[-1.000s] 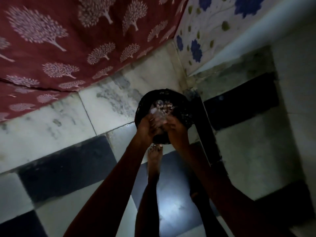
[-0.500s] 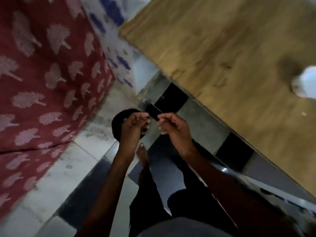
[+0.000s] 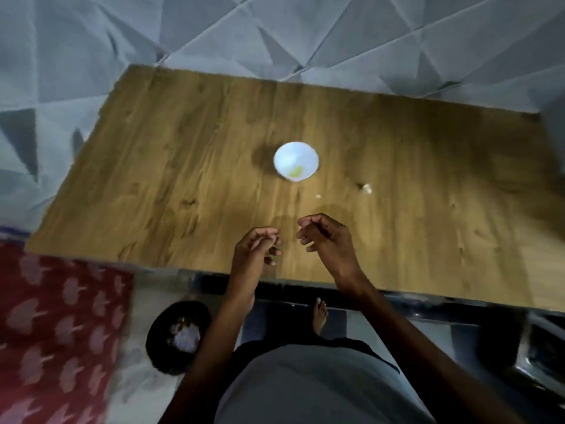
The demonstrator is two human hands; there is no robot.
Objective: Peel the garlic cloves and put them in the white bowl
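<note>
Two hands apart over tabletop (image 3: pixel 183 148): left hand (image 3: pixel 256 249), right hand (image 3: pixel 327 237), fingers loosely curled, nothing visibly held. White bowl (image 3: pixel 296 157) holds yellowish bit (image 3: pixel 296 171); garlic piece (image 3: pixel 366 187) lies right of it.

The small round white bowl (image 3: pixel 296 160) stands upright near the middle of the wooden table (image 3: pixel 183 179), with a blurred yellowish piece (image 3: pixel 296 171) at its bottom. A pale garlic clove (image 3: pixel 366 188) lies on the table to its right, apart from it, and a tiny pale scrap (image 3: pixel 318 196) lies between them
</note>
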